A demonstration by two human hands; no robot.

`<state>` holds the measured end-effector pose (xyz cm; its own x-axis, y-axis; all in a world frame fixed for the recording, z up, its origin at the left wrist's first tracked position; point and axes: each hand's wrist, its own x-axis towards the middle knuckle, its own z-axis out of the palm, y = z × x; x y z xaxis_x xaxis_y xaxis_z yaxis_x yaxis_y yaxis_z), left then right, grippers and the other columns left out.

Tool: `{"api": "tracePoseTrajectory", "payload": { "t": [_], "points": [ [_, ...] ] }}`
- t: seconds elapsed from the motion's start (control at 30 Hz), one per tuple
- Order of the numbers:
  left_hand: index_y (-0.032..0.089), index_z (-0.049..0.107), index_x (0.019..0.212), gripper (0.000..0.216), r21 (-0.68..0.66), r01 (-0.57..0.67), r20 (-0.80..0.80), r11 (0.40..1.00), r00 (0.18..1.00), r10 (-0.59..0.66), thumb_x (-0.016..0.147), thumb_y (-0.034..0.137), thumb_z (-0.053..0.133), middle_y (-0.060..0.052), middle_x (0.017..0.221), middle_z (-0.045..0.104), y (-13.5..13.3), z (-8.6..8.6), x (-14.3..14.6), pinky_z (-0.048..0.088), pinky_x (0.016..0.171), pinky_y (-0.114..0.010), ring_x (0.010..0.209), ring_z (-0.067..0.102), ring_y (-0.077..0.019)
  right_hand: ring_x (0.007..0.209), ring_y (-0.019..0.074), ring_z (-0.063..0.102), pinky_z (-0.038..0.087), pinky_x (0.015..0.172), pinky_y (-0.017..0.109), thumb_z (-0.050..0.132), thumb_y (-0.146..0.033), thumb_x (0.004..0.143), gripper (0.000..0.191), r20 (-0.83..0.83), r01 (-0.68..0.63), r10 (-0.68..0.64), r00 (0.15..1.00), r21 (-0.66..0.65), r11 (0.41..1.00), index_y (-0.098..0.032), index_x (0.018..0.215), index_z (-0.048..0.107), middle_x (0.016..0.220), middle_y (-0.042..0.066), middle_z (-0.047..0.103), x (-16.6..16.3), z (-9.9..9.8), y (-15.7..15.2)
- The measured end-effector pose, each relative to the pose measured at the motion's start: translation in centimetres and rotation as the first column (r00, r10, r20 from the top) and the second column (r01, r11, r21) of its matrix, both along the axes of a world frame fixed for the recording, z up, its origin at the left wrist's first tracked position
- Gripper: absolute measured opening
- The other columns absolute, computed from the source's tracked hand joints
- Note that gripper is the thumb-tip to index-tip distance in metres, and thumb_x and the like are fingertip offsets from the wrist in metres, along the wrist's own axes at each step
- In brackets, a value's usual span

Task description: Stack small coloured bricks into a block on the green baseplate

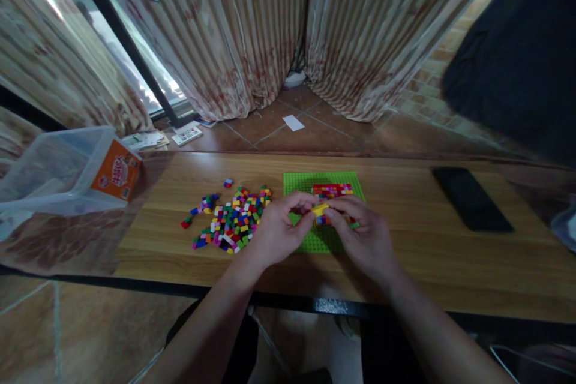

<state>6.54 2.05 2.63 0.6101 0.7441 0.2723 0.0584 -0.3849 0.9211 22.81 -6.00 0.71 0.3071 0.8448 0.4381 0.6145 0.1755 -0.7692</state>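
Both hands meet over a green studded baseplate (pixel 318 245) on the wooden table. Between my left hand (pixel 284 225) and my right hand (pixel 363 234), the fingertips pinch a yellow toy brick (pixel 320 210). Each hand is closed, with thumb and fingers on opposite ends of it. Behind and below the fingers, a built block of multicoloured bricks (pixel 333 188) stands on the baseplate, its top edge mostly red. My hands hide part of this build. Just left of my left hand lies a loose heap of small coloured bricks (pixel 236 219).
A clear plastic bin (pixel 58 201) with an orange label stands at the table's left end. To the right lies a black phone-like slab (pixel 471 199). A lone blue-and-red brick piece (pixel 228 183) sits behind the heap. Dark cloth (pixel 517 60) hangs at upper right.
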Motion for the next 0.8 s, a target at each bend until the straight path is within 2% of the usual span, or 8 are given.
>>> {"api": "tracePoseTrajectory", "payload": {
  "t": [0.2, 0.33, 0.47, 0.6, 0.7, 0.8],
  "points": [
    [0.017, 0.07, 0.092, 0.01, -0.036, -0.034, -0.021, 0.999, 0.999, 0.033, 0.09, 0.025, 0.065, -0.002, 0.084, 0.071, -0.2, -0.6, 0.6, 0.05, 0.075, -0.025, 0.078, 0.063, -0.0139, 0.092, 0.0218, 0.072, 0.057, 0.087, 0.042, 0.064, -0.035, 0.094, 0.017, 0.001, 0.009, -0.009, 1.0, 0.018, 1.0, -0.027, 0.097, 0.079, 0.098, 0.004, 0.079, -0.2, 0.0, 0.0],
    [0.017, 0.07, 0.087, 0.008, -0.076, -0.051, -0.016, 0.996, 0.999, 0.05, 0.088, 0.024, 0.065, -0.001, 0.082, 0.071, -0.3, -0.8, 0.9, 0.05, 0.072, -0.024, 0.076, 0.063, -0.0131, 0.092, 0.0223, 0.072, 0.056, 0.087, 0.043, 0.065, -0.034, 0.093, 0.016, 0.034, 0.036, -0.037, 0.999, 0.029, 0.999, -0.028, 0.095, 0.079, 0.096, 0.004, 0.078, -0.2, -0.2, 0.0],
    [0.017, 0.069, 0.083, 0.007, -0.123, -0.078, 0.023, 0.989, 0.996, 0.082, 0.086, 0.022, 0.065, 0.0, 0.079, 0.071, -0.6, -0.9, 1.3, 0.05, 0.071, -0.023, 0.072, 0.063, -0.0117, 0.09, 0.0222, 0.072, 0.056, 0.084, 0.043, 0.064, -0.033, 0.094, 0.015, 0.118, 0.053, -0.06, 0.991, 0.062, 0.997, -0.028, 0.094, 0.079, 0.094, 0.004, 0.078, -0.3, -0.2, 0.0],
    [0.016, 0.068, 0.079, 0.008, -0.185, -0.112, 0.048, 0.976, 0.991, 0.123, 0.084, 0.022, 0.066, 0.001, 0.074, 0.069, -0.8, -1.3, 1.7, 0.049, 0.066, -0.022, 0.067, 0.061, -0.0104, 0.086, 0.0218, 0.072, 0.055, 0.081, 0.042, 0.064, -0.031, 0.094, 0.014, 0.236, 0.072, -0.108, 0.966, 0.157, 0.985, -0.028, 0.094, 0.078, 0.091, 0.003, 0.078, -0.4, -0.2, 0.1],
    [0.016, 0.069, 0.079, 0.009, -0.216, -0.135, 0.059, 0.967, 0.987, 0.151, 0.083, 0.024, 0.068, 0.001, 0.073, 0.068, -0.6, -1.7, 1.9, 0.048, 0.064, -0.021, 0.064, 0.06, -0.01, 0.086, 0.0221, 0.072, 0.055, 0.081, 0.042, 0.066, -0.029, 0.093, 0.011, 0.307, 0.071, -0.134, 0.942, 0.208, 0.976, -0.026, 0.094, 0.077, 0.091, 0.004, 0.078, 0.5, -0.3, 0.1],
    [0.016, 0.07, 0.08, 0.008, -0.214, -0.17, 0.024, 0.962, 0.984, 0.179, 0.083, 0.023, 0.068, 0.002, 0.07, 0.066, 0.0, -2.1, 1.7, 0.046, 0.06, -0.021, 0.061, 0.057, -0.0099, 0.089, 0.0227, 0.073, 0.056, 0.084, 0.042, 0.065, -0.031, 0.095, 0.013, 0.295, 0.112, -0.163, 0.941, 0.181, 0.977, -0.025, 0.096, 0.077, 0.095, 0.005, 0.079, 2.1, -0.3, 0.1]
  ]
}}
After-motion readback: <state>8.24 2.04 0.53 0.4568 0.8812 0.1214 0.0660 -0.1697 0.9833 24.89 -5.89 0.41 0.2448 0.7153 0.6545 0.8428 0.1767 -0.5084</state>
